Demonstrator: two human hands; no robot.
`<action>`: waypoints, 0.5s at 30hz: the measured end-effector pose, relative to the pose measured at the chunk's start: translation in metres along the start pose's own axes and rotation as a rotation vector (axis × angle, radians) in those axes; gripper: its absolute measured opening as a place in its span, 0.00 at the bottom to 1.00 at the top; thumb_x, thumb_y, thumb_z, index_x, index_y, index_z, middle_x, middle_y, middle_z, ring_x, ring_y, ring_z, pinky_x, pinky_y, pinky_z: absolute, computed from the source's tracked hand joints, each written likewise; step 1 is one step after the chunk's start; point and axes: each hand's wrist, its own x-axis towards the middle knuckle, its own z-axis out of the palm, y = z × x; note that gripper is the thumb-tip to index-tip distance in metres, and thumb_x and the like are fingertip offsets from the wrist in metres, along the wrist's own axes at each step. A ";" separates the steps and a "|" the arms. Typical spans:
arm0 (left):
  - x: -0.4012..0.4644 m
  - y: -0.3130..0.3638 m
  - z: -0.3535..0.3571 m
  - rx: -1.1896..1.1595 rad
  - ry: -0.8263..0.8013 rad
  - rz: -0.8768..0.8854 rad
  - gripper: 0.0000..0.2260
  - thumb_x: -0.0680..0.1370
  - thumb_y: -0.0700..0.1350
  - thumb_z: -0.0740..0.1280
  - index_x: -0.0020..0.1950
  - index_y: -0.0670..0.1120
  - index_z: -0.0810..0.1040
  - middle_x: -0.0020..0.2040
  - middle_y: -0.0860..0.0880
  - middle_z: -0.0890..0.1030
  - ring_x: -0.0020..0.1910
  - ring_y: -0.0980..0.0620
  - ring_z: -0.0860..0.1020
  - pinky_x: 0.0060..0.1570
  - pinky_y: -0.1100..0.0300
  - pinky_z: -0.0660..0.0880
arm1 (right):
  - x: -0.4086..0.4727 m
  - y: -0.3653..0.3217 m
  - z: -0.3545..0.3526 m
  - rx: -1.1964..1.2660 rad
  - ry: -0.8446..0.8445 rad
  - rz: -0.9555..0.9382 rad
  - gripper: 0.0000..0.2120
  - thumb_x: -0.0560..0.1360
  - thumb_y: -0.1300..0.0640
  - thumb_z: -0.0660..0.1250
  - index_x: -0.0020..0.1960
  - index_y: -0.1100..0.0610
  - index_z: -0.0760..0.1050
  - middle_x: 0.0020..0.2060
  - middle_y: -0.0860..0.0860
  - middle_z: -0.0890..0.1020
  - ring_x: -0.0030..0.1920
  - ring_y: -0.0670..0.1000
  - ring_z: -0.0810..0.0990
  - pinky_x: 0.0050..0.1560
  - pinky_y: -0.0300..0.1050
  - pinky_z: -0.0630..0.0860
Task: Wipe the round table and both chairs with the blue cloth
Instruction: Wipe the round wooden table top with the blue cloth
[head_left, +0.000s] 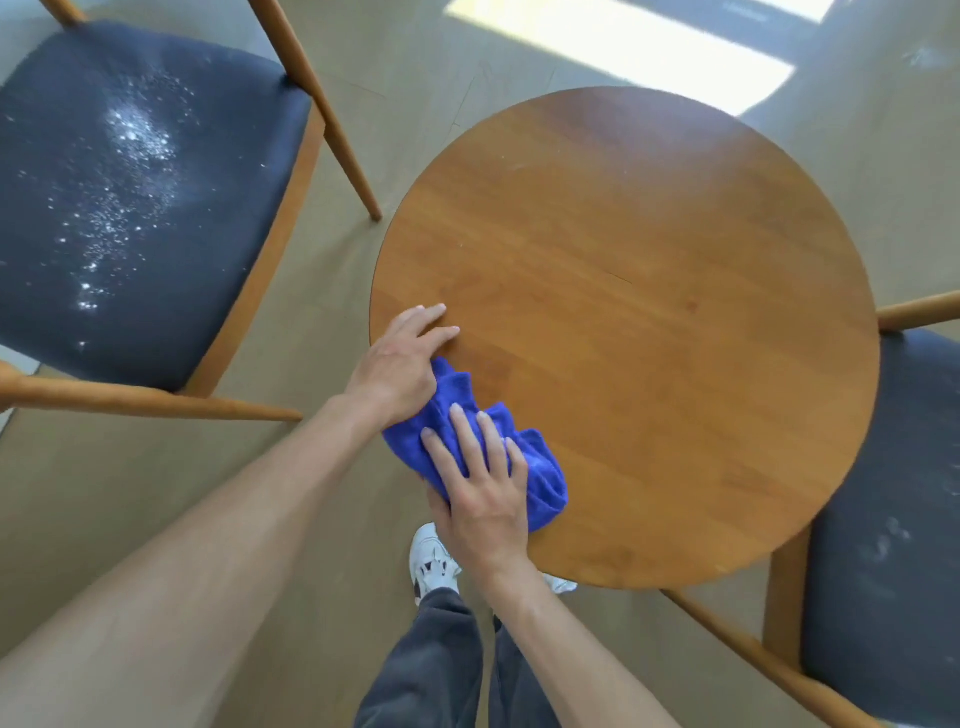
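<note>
The round wooden table fills the middle of the view. A bunched blue cloth lies on its near left edge. My right hand presses flat on the cloth with straight fingers, its thumb hidden below the rim. My left hand rests on the table just left of the cloth, two fingers stretched out on the wood and its palm over the cloth's end. The left chair has a dark seat sprinkled with white powder. At the right edge, the right chair has a dark seat with fainter white marks.
The left chair's wooden legs slant across the beige floor between it and the table. The right chair's frame runs under the table's near right side. My legs and a white shoe stand below the table's near edge.
</note>
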 end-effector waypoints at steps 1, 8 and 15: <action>0.000 0.000 -0.002 -0.006 0.000 -0.001 0.23 0.77 0.32 0.55 0.70 0.48 0.71 0.76 0.52 0.60 0.75 0.52 0.54 0.73 0.57 0.55 | -0.004 -0.001 0.001 0.001 -0.005 -0.061 0.19 0.73 0.55 0.67 0.65 0.48 0.76 0.70 0.52 0.72 0.69 0.58 0.71 0.64 0.57 0.69; -0.006 0.018 0.001 0.139 -0.067 -0.039 0.21 0.81 0.45 0.56 0.75 0.49 0.61 0.78 0.50 0.51 0.77 0.51 0.47 0.74 0.54 0.53 | -0.036 0.048 -0.022 0.032 -0.077 -0.491 0.18 0.76 0.62 0.60 0.60 0.47 0.78 0.68 0.50 0.75 0.67 0.57 0.73 0.62 0.55 0.71; -0.007 0.025 0.012 0.258 -0.062 -0.079 0.27 0.80 0.53 0.59 0.76 0.47 0.57 0.78 0.47 0.48 0.77 0.48 0.44 0.75 0.51 0.49 | -0.090 0.180 -0.084 -0.101 -0.066 -0.241 0.20 0.76 0.50 0.67 0.67 0.46 0.73 0.71 0.52 0.70 0.70 0.56 0.70 0.64 0.58 0.69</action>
